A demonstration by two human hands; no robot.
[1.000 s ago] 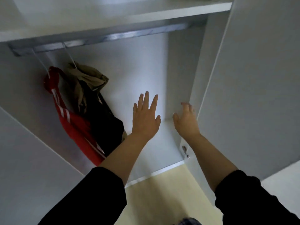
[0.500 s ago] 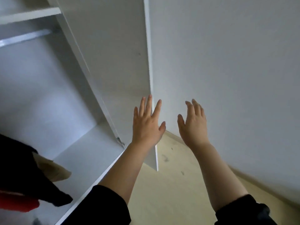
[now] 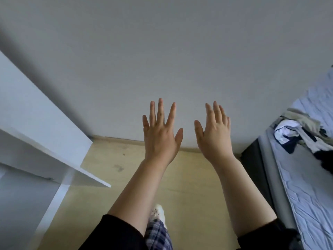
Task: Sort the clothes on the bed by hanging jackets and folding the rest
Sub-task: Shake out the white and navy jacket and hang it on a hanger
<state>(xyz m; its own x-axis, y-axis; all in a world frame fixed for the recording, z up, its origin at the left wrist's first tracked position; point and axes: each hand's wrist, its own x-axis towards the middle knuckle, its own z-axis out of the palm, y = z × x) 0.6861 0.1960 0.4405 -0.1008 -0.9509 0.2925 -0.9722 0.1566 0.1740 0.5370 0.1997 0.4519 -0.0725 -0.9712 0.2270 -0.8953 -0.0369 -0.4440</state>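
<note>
Far left: white wardrobe door (image 3: pixel 41 123), open over pale wood floor (image 3: pixel 126 159). Centre-left: left hand (image 3: pixel 160 138) raised, back to camera, fingers straight and spread, grasping nothing. Just beside it, not touching: right hand (image 3: pixel 214 138), likewise released, fingers straight and closer together, nothing held. Both seen against grey wall (image 3: pixel 162 51); contact with wall not discernible. Below, between forearms: foot (image 3: pixel 158 213) in white footwear, plaid trouser leg (image 3: pixel 158 235). Far right: bed (image 3: pixel 306 204), pale quilted mattress. Clothes (image 3: pixel 302 134) in crumpled heap on it, towards wall end, well apart from both hands.
</note>
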